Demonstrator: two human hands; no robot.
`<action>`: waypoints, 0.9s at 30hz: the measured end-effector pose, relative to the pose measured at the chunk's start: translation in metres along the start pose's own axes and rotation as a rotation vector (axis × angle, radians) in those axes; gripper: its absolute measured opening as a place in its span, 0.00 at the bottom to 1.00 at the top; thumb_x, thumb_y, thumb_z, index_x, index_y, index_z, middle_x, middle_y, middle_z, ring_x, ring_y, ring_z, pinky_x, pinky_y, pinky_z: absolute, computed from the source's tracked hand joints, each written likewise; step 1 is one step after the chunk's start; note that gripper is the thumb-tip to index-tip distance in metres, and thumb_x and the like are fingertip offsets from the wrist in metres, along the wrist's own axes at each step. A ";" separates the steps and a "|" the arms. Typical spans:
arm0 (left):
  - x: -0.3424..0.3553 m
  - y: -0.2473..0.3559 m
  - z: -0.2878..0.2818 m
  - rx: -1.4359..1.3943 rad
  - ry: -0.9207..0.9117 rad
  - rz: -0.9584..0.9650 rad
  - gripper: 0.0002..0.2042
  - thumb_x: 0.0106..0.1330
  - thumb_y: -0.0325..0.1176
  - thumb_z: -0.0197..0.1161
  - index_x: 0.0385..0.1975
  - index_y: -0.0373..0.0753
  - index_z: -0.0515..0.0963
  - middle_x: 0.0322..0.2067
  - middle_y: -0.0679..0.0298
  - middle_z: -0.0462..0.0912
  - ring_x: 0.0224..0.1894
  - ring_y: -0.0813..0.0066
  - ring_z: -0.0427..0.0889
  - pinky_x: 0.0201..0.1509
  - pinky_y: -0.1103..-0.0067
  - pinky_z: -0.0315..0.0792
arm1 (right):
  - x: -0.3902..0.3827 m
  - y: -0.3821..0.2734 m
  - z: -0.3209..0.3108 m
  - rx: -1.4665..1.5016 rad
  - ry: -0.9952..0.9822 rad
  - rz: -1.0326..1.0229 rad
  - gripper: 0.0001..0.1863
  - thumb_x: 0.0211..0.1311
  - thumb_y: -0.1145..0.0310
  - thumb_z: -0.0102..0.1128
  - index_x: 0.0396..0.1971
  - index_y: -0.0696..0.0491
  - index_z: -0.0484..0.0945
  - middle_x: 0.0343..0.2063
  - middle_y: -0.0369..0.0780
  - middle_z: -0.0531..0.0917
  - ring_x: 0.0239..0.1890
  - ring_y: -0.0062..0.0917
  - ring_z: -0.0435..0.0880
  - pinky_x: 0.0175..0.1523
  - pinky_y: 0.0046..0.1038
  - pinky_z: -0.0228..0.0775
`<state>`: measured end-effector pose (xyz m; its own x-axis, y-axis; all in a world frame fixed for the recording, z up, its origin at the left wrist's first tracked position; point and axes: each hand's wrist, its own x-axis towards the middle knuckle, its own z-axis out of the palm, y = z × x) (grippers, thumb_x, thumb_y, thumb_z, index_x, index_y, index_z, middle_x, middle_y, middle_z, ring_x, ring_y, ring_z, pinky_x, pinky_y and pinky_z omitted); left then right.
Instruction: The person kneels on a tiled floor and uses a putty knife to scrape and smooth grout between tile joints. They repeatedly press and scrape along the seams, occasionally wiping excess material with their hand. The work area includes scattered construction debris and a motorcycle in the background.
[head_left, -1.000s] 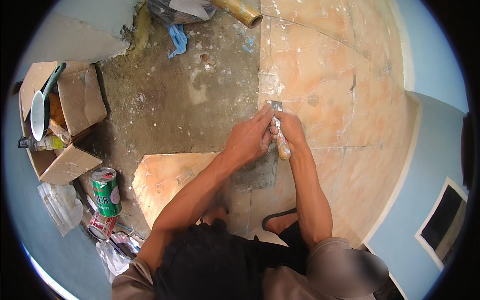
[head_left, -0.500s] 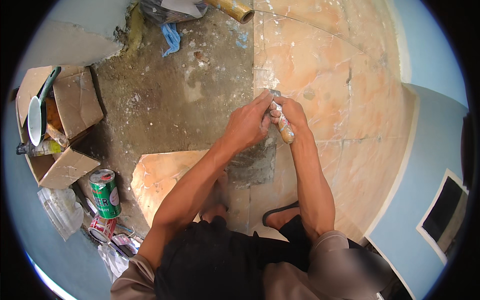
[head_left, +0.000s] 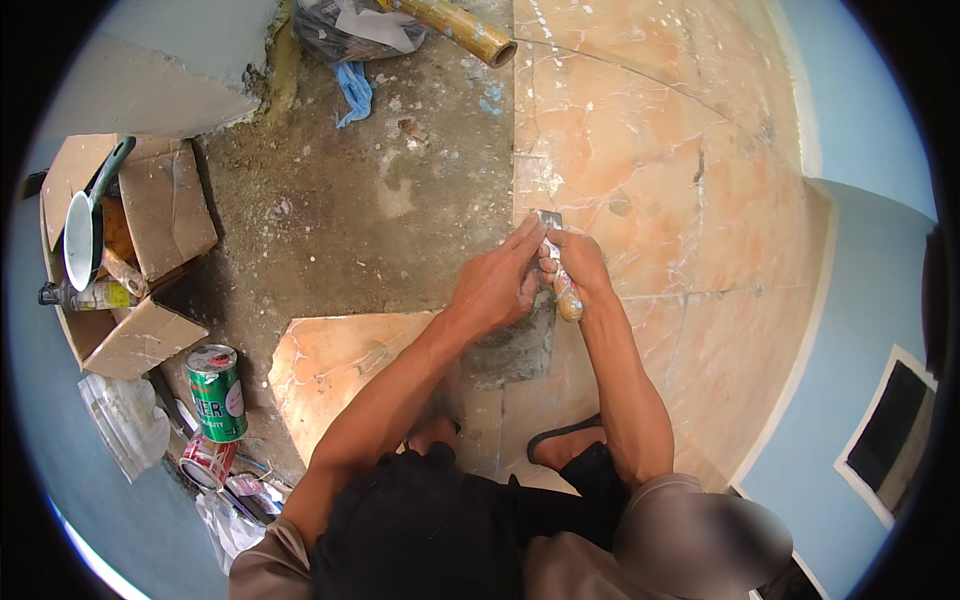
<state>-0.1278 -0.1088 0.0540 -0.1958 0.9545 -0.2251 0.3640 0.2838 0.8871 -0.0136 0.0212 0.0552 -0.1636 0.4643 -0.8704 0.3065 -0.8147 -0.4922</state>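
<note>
A putty knife with a paint-spattered wooden handle and a flat metal blade is in my right hand. Its fingers wrap the upper handle, and the handle's end points back toward me. My left hand is at the left side of the blade, fingers together and their tips on the metal, dusty with pale residue. Part of the blade is hidden behind those fingertips. Both hands are over the seam between peach marbled tiles and a rough grey concrete patch.
A cardboard box with a green-handled ladle and a spray can stands left. Nearby are a green paint can, a red-and-white can and a loose tile piece. A bamboo pole and a plastic bag lie at the far side.
Both hands have come nearer to me with the putty knife, and more of its blade shows beyond the fingers. The whole view has shifted slightly.
</note>
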 end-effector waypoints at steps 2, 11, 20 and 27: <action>0.022 -0.009 -0.003 0.008 0.083 0.083 0.33 0.62 0.26 0.63 0.71 0.39 0.69 0.73 0.53 0.70 0.60 0.44 0.81 0.59 0.59 0.80 | 0.012 -0.007 0.000 0.017 -0.044 -0.048 0.10 0.75 0.74 0.51 0.33 0.61 0.78 0.22 0.39 0.79 0.18 0.21 0.75 0.21 0.27 0.66; 0.006 -0.010 -0.007 0.113 0.006 0.011 0.34 0.65 0.29 0.64 0.74 0.44 0.67 0.75 0.56 0.68 0.59 0.44 0.82 0.57 0.59 0.81 | -0.007 -0.013 0.011 -0.123 -0.041 -0.026 0.10 0.77 0.67 0.52 0.37 0.58 0.77 0.22 0.37 0.79 0.15 0.21 0.73 0.19 0.27 0.64; -0.007 -0.007 -0.001 0.123 0.052 -0.046 0.35 0.67 0.31 0.62 0.77 0.45 0.63 0.76 0.55 0.67 0.51 0.43 0.85 0.49 0.58 0.82 | -0.008 -0.027 0.019 -0.255 -0.099 -0.011 0.11 0.75 0.67 0.53 0.33 0.57 0.77 0.20 0.37 0.79 0.13 0.19 0.73 0.16 0.26 0.63; 0.003 -0.007 -0.004 0.020 0.124 -0.059 0.36 0.68 0.32 0.62 0.78 0.45 0.61 0.77 0.55 0.64 0.50 0.41 0.85 0.48 0.58 0.82 | 0.005 -0.032 0.025 -0.191 -0.147 -0.039 0.11 0.73 0.68 0.54 0.32 0.59 0.78 0.21 0.38 0.80 0.15 0.21 0.73 0.18 0.28 0.64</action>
<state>-0.1349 -0.1081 0.0483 -0.3277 0.9178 -0.2243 0.3662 0.3422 0.8653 -0.0473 0.0411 0.0662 -0.3092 0.4270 -0.8498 0.4671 -0.7102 -0.5268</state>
